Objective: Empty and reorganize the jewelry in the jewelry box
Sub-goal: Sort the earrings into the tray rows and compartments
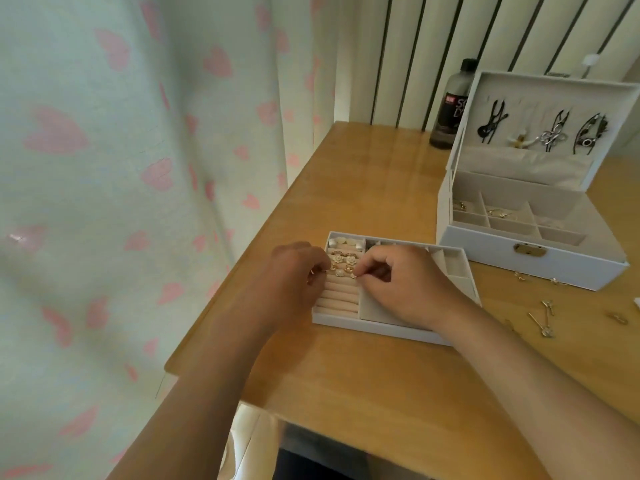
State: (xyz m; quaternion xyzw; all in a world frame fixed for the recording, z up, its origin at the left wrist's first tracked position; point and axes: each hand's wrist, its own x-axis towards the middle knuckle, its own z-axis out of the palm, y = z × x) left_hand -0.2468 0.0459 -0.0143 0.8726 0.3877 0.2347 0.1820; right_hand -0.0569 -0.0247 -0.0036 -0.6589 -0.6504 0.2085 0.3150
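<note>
While both hands work over the one tray point(349, 322), the right hand point(405, 284) pinches a tiny gold earring point(355, 276) between thumb and forefinger, right at the ring rolls point(341, 299). The left hand point(298, 273) is curled just beside it on the rolls; can't tell if it holds anything. Between the hands sit gold flower pieces point(346, 261), too bunched to count. One box point(533, 259) stands open beyond the right hand, four clips point(550, 133) in its lid point(554, 79), one bottle point(453, 105) behind. At least five loose pieces point(543, 325) lie on the table point(381, 188), right of the right hand.
</note>
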